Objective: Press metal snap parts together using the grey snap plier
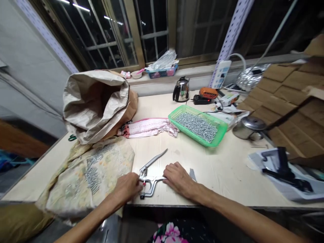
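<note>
Near the table's front edge lies a silver metal hand press with a C-shaped frame, a long raised lever and a red-marked spindle. My left hand is closed at its left side, fingertips against the spindle end; whether a small part is also pinched there is hidden. My right hand rests on the table with its fingers curled on the tool's right end. To the left, small metal pins lie on a patterned cloth. Beyond my right hand, a green plastic basket holds many similar pins.
A large paper sack stands open at the back left, beside a folded pink cloth. Behind are a kettle and an orange battery pack. A metal pot, cardboard and white tray occupy the right.
</note>
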Demonstrator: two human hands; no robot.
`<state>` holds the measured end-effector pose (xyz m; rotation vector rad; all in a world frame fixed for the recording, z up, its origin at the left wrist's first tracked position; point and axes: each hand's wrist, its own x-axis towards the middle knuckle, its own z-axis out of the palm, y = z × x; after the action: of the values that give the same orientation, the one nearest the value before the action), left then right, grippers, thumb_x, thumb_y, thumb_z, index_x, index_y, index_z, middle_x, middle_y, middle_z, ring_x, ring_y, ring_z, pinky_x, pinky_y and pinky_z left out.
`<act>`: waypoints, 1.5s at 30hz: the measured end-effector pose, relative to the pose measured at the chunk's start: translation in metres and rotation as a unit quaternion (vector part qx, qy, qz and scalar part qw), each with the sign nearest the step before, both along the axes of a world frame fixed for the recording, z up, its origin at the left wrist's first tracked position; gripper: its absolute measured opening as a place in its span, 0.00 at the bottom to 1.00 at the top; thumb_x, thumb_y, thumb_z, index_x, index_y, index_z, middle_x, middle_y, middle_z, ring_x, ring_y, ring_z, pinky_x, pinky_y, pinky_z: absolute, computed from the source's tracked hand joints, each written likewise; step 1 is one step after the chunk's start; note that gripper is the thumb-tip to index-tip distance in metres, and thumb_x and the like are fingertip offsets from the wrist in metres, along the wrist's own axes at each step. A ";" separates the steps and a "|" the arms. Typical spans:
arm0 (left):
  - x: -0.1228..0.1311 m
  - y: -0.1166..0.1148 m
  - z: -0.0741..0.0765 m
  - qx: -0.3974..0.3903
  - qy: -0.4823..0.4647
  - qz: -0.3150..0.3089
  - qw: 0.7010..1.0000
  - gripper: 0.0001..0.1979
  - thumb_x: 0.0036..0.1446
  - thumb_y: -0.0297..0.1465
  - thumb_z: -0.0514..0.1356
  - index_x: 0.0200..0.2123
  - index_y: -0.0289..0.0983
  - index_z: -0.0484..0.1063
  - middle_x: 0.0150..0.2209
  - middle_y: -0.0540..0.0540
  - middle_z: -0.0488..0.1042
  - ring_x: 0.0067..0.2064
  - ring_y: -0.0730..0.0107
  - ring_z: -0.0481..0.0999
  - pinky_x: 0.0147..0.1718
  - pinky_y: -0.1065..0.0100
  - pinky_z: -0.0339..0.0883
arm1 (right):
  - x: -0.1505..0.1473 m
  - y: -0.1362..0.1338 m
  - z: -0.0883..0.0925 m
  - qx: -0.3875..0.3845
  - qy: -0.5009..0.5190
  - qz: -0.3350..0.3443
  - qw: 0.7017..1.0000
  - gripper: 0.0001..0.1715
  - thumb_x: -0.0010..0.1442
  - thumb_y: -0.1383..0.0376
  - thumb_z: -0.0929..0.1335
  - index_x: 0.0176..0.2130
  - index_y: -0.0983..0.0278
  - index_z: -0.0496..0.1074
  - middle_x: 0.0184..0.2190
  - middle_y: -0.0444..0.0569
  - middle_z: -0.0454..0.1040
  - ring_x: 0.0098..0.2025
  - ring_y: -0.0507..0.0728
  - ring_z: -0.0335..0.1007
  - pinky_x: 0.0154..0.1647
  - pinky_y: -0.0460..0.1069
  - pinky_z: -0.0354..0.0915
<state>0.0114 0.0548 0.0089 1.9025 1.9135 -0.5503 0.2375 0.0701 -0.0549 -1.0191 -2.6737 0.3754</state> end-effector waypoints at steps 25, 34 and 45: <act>-0.170 0.110 -0.027 0.330 0.141 0.208 0.910 0.16 0.64 0.28 0.48 0.44 0.29 0.75 0.46 0.30 0.74 0.50 0.50 0.70 0.44 0.58 0.64 | 0.006 0.010 -0.049 0.126 0.149 0.050 0.980 0.07 0.67 0.64 0.62 0.35 0.60 0.65 0.29 0.45 0.69 0.30 0.54 0.65 0.34 0.50 0.58; -0.188 0.114 -0.036 0.328 0.060 0.144 0.932 0.13 0.62 0.31 0.54 0.40 0.36 0.78 0.39 0.38 0.79 0.45 0.57 0.75 0.46 0.62 0.63 | 0.010 0.011 -0.044 0.116 0.137 0.065 0.982 0.07 0.67 0.62 0.62 0.38 0.59 0.68 0.31 0.46 0.72 0.31 0.55 0.68 0.34 0.51 0.60; -0.177 0.078 -0.017 0.397 0.044 0.145 0.905 0.10 0.62 0.32 0.55 0.41 0.37 0.75 0.41 0.41 0.75 0.48 0.56 0.69 0.42 0.63 0.64 | -0.002 0.013 -0.035 0.103 0.134 0.060 0.984 0.09 0.68 0.65 0.60 0.35 0.61 0.65 0.28 0.45 0.69 0.28 0.53 0.64 0.32 0.50 0.56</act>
<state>-0.1655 0.1328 -0.0076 1.9509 2.6858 0.3053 0.2353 0.0832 -0.0903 -0.6959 -2.4735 0.2324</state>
